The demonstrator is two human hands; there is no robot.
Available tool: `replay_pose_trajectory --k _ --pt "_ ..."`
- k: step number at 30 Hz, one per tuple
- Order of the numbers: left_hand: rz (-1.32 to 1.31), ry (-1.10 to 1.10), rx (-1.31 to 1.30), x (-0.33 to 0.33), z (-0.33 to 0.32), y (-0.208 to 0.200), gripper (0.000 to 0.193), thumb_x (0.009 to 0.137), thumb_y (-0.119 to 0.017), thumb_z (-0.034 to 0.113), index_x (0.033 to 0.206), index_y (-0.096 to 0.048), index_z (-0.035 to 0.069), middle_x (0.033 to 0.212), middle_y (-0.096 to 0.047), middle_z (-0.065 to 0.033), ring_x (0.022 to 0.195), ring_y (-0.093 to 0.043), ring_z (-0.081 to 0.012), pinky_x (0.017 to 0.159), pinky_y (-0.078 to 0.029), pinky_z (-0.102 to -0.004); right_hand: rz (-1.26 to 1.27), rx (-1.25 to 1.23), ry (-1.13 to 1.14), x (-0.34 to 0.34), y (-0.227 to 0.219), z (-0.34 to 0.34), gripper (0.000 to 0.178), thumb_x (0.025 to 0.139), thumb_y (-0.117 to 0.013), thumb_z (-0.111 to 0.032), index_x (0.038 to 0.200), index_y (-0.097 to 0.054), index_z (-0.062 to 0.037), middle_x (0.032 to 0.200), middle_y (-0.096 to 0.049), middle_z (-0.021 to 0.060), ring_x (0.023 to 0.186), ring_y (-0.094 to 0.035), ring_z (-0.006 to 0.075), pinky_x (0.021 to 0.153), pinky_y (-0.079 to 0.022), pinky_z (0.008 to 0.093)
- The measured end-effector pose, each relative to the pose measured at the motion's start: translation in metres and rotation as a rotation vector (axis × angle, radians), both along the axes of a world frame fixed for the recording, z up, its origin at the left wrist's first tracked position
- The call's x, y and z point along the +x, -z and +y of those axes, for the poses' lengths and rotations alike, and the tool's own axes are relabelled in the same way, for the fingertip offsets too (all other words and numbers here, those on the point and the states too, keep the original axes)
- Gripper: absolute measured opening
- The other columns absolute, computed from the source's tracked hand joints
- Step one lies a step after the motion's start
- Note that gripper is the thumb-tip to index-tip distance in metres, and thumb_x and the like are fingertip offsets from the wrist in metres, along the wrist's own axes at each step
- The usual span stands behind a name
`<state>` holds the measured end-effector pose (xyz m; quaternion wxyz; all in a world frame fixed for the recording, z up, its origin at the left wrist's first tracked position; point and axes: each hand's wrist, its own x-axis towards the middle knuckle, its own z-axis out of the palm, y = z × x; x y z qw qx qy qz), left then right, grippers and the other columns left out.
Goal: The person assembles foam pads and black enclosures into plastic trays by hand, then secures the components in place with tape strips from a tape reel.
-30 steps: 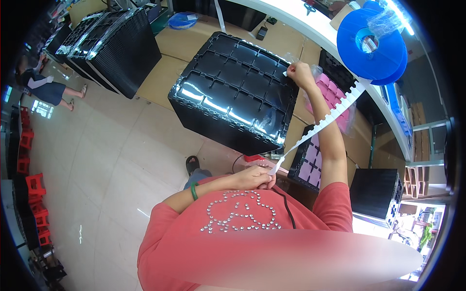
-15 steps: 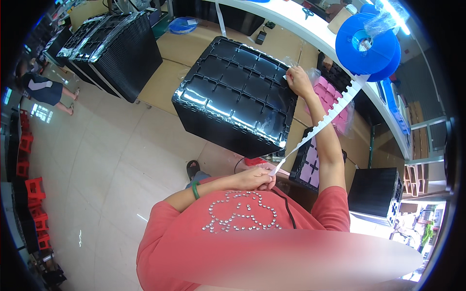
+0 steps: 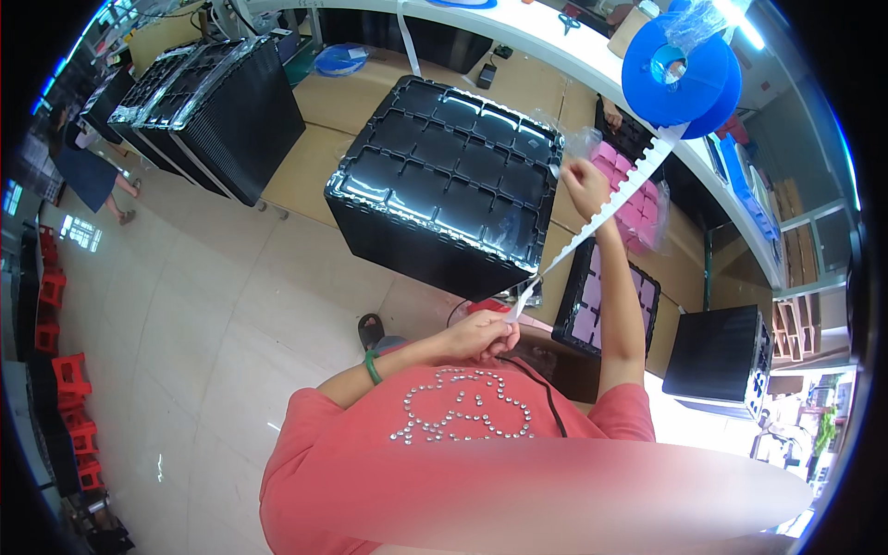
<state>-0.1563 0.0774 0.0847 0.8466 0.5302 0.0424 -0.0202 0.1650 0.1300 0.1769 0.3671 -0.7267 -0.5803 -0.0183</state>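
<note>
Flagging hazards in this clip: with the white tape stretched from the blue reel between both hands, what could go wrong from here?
The white tape runs taut from the blue reel past the right hand to the left hand; a harder pull might snap it. It also passes close to the stack of black trays, so it could snag on a corner.

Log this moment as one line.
left hand: pinches tape end | right hand: grips white tape | blue reel: feeds tape
</note>
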Motion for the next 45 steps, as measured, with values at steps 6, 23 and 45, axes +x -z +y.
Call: replay_pose_trajectory --k 6,23,45 --pt "0.008 -0.074 -0.153 0.005 0.005 0.005 0.024 0.1 -0.039 0.019 0.088 -0.055 0.005 0.068 -0.046 -0.0003 0.056 -0.042 -0.009 0.053 -0.038 -0.0241 0.199 -0.553 -0.303 -0.057 -0.016 -0.169 0.025 0.076 -0.074 -0.015 0.097 -0.071 -0.0016 0.096 -0.071 0.0072 0.08 -0.062 0.0086 0.072 -0.048 0.0237" --pt "0.004 -0.602 0.063 -0.032 0.012 -0.01 0.028 0.101 -0.039 0.019 0.083 -0.056 0.006 0.063 -0.045 0.0031 0.053 -0.041 -0.0044 0.051 -0.036 -0.0211 0.592 -0.164 -0.366 -0.07 -0.009 -0.057 0.017 0.094 -0.067 -0.016 0.095 -0.07 0.0005 0.085 -0.068 -0.0014 0.078 -0.057 0.005 0.07 -0.047 0.0223" --pt "-0.236 -0.2 0.241 -0.097 0.198 -0.053 0.031 0.102 -0.042 0.022 0.083 -0.058 0.004 0.062 -0.05 0.0008 0.058 -0.046 -0.0077 0.057 -0.037 -0.0252 -0.331 -0.332 -0.273 -0.128 -0.005 0.346 0.015 0.08 -0.067 -0.016 0.083 -0.074 -0.0025 0.084 -0.069 0.0229 0.085 -0.067 0.0396 0.081 -0.054 0.0458"
